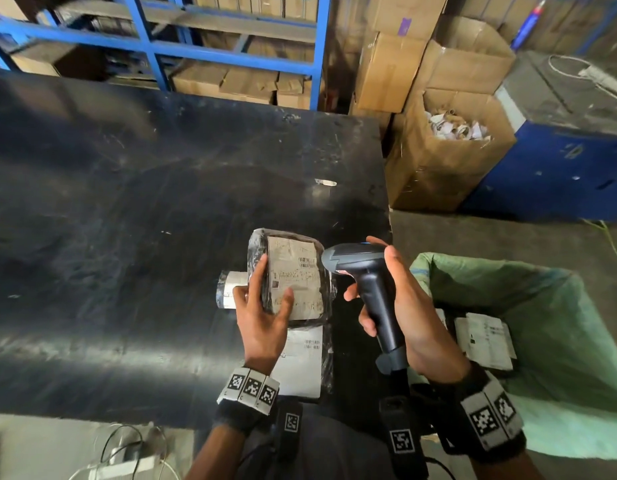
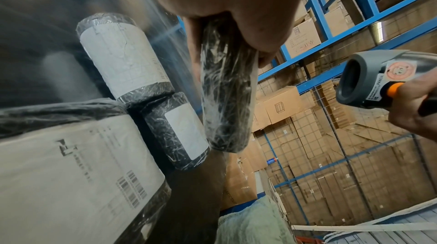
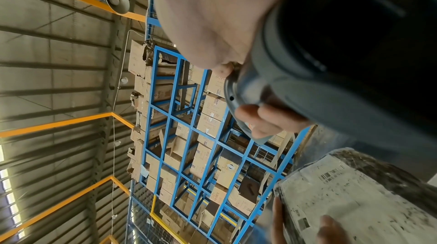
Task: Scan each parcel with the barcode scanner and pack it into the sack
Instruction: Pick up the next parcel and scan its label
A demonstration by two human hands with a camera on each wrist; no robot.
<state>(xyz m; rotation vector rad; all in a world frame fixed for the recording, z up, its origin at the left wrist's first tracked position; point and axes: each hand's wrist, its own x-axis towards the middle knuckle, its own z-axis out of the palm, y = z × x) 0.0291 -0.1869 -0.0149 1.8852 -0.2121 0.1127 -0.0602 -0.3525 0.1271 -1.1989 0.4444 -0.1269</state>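
Note:
My left hand (image 1: pixel 265 306) grips a black plastic-wrapped parcel (image 1: pixel 293 271) with a worn paper label and lifts it above the black table (image 1: pixel 127 202). The thumb lies on the label. My right hand (image 1: pixel 397 306) holds the dark barcode scanner (image 1: pixel 365 271) by its handle, its head right beside the parcel's barcode. In the left wrist view the held parcel (image 2: pixel 224 89) shows edge-on and the scanner (image 2: pixel 373 79) faces it. Below lie a flat parcel (image 1: pixel 300 362) with a white label and a rolled parcel (image 1: pixel 229 289). The green sack (image 1: pixel 559 323) stands open at the right with labelled parcels (image 1: pixel 483 337) inside.
An open cardboard box (image 1: pixel 449 150) of paper scraps stands past the table's right corner beside a blue cabinet (image 1: pixel 559 174). Blue shelving (image 1: pixel 230 60) with cartons runs behind the table. A small metal piece (image 1: pixel 326 182) lies on the table. Cables (image 1: pixel 127 452) lie on the floor lower left.

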